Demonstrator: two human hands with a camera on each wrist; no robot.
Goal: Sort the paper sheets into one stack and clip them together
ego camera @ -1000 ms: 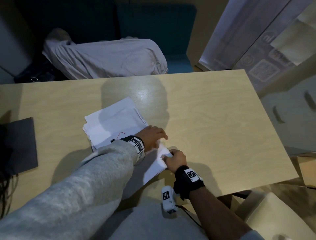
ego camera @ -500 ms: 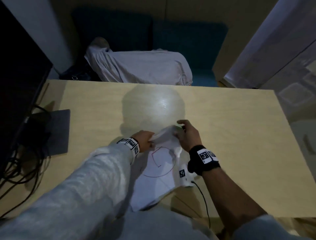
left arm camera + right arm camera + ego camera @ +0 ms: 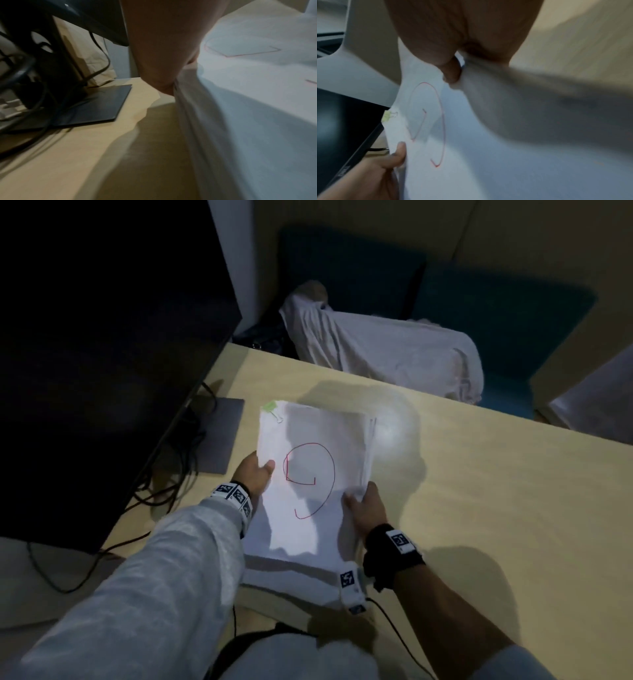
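Note:
A stack of white paper sheets (image 3: 315,446) with a red drawing on the top sheet is held up over the wooden table (image 3: 496,508). A green binder clip (image 3: 272,408) sits on its far left corner, also seen as the clip (image 3: 388,115) in the right wrist view. My left hand (image 3: 255,474) grips the stack's left edge, thumb on top. My right hand (image 3: 364,505) grips the right edge, thumb (image 3: 452,73) pressing the top sheet (image 3: 471,148). The left wrist view shows the stack's edge (image 3: 188,108) beside my left hand (image 3: 161,60).
A dark monitor (image 3: 102,354) stands at the left on a flat base (image 3: 219,436) with several cables (image 3: 161,494) around it. A pale cloth bundle (image 3: 387,354) lies on the teal seat beyond the table. Bare tabletop lies to the right.
The sheets lay spread on the table a second ago; both hands have gathered and lifted them into one stack. The green clip now shows on the corner. The view has swung left.

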